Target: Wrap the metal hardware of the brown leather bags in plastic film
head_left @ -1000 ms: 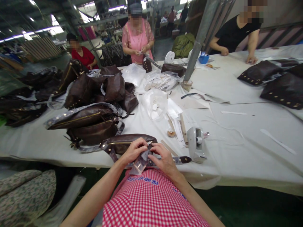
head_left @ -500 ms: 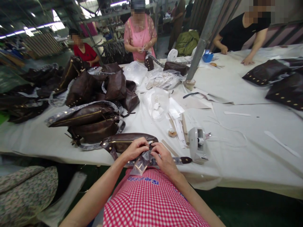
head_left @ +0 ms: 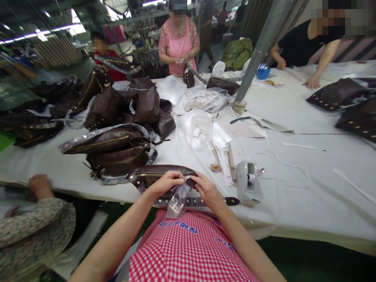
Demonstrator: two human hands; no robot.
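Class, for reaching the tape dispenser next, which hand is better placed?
Probably the right hand: it is nearer the tape dispenser. The left hand is farther off; both are at the plastic wrap.

Tape dispenser [head_left: 246, 192]: near the bench [head_left: 317, 203] front edge. Blue basket [head_left: 263, 73]: near the far edge; scissors [head_left: 270, 82] just beside. Green sack [head_left: 237, 54]: beyond that edge.

The front of the dark brown, gold-zipped leather bag [head_left: 160, 169] is partly covered by the hands [head_left: 169, 182] and a clear plastic wrapper [head_left: 176, 203], while a co-worker's floral-print sleeve [head_left: 48, 225] and a gold-studded dark leather bag [head_left: 357, 123] are cut off at opposite edges.
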